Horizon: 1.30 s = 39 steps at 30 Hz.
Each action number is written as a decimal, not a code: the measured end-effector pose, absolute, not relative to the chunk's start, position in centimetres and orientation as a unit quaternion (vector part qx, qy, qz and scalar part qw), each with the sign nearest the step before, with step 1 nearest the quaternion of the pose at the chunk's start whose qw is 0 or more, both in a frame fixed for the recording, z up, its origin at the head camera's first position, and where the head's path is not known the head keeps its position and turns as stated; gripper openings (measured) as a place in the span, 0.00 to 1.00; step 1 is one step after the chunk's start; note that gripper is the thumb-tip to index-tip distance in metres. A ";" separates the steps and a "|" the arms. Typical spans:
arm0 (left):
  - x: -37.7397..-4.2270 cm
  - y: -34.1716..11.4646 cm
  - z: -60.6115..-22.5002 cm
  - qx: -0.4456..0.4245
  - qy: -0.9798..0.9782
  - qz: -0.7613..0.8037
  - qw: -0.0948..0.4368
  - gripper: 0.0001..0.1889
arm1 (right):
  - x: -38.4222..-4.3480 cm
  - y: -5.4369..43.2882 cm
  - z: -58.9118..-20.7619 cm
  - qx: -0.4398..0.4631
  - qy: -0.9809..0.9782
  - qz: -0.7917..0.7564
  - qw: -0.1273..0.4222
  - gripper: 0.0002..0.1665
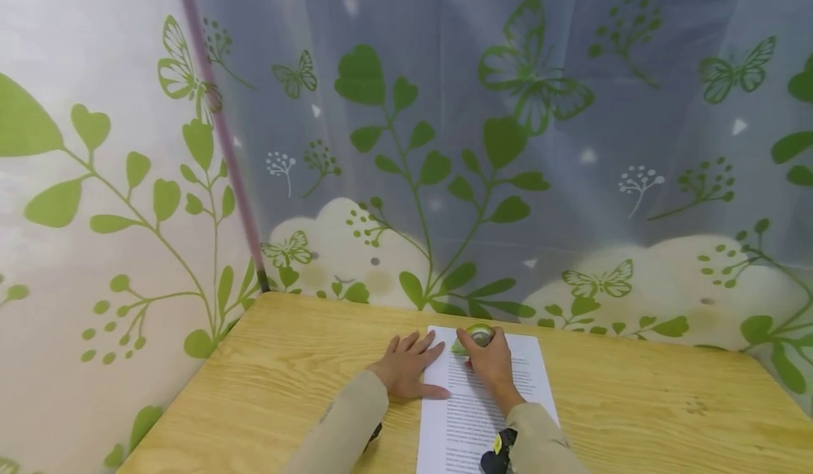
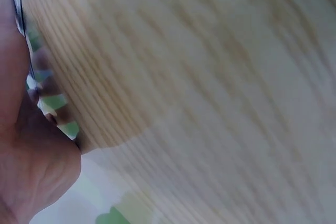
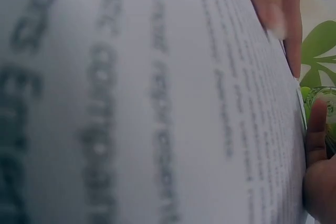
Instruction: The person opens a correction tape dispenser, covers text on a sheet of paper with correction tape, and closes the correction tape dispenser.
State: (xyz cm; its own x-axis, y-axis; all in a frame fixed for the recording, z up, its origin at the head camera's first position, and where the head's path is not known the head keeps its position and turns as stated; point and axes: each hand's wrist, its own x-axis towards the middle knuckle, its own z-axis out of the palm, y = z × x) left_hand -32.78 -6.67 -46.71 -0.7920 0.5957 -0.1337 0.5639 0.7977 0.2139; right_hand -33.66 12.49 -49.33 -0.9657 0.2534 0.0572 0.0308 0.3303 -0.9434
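Observation:
A printed sheet of paper [image 1: 476, 417] lies on the wooden table, its text lines running across it. My left hand [image 1: 406, 372] rests with fingers spread over the sheet's upper left edge, thumb on the paper. Near the top of the page my right hand [image 1: 492, 365] grips a green, see-through correction tape [image 1: 480, 333] with a round reel. Its pointed end faces left, close over the first lines. In the right wrist view the correction tape [image 3: 329, 95] shows past a raised finger, partly cut off by the frame edge. The left wrist view shows part of the left hand [image 2: 39, 166] beside bare wood.
The light wooden table [image 1: 635, 389] spreads out on both sides of the sheet. A curtain [image 1: 406, 142] with green leaves and butterflies hangs behind the table's back edge and along the left side. A dark wrist device [image 1: 498, 453] sits at the right sleeve.

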 end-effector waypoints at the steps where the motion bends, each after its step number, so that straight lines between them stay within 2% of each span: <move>1: -32.8 -6.8 -46.8 0.307 0.943 0.080 0.097 0.47 | -33.7 12.4 -49.4 -0.087 -0.811 0.570 0.096 0.38; 13: -32.8 -6.8 -46.7 0.307 0.946 0.059 0.087 0.45 | -33.5 12.0 -49.6 -0.069 -0.800 0.588 0.097 0.36; 20: -33.0 -6.7 -47.0 0.303 0.948 0.047 0.085 0.41 | -33.5 11.9 -49.6 -0.072 -0.793 0.598 0.095 0.37; 29: -33.3 -6.5 -47.6 0.308 0.949 0.034 0.067 0.42 | -33.6 12.1 -49.5 -0.071 -0.796 0.592 0.105 0.38; 39: -32.9 -6.1 -46.6 0.308 0.949 0.047 0.055 0.42 | -33.7 12.3 -49.4 -0.080 -0.792 0.595 0.107 0.37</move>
